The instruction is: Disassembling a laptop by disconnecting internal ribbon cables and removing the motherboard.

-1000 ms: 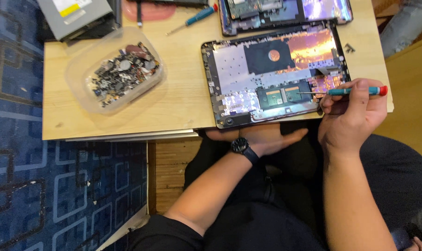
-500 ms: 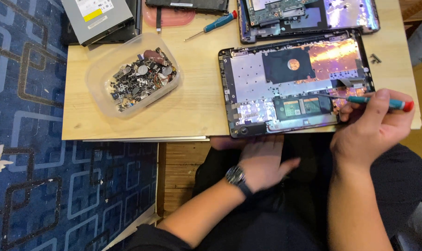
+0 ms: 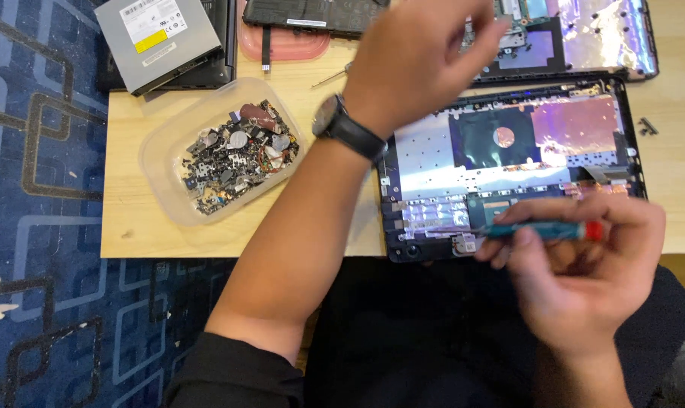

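My right hand (image 3: 584, 272): lower right of the frame, fingers closed round a small screwdriver (image 3: 543, 230) with a teal shaft and red end, held level over the near edge of the opened laptop base.
My left hand (image 3: 425, 53): raised at the upper centre, blurred; fingers seem loosely curled, but I cannot tell whether that grip holds anything.
Opened laptop base (image 3: 509, 166): lies flat on the wooden table (image 3: 131, 219), centre right, its foil-lined inside and a dark square patch showing.
Step in hand: I judge this to be unscrewing work along the base's near edge, the tool tip close to the lower middle of the base.
Next move: it calls for setting the tip squarely into a screw head and keeping the shaft steady with a light twist.
Parts tub (image 3: 229, 151): clear plastic container left of centre, filled with small metal bits, well apart from both hands.
Optical drive (image 3: 161, 38): grey box at the upper left, on a dark device.
Second opened chassis (image 3: 584, 38): top right, cut off by the frame edge.
Hard to make out: the screwdriver tip and any screw beneath it; my left forearm hides part of the base's left side.
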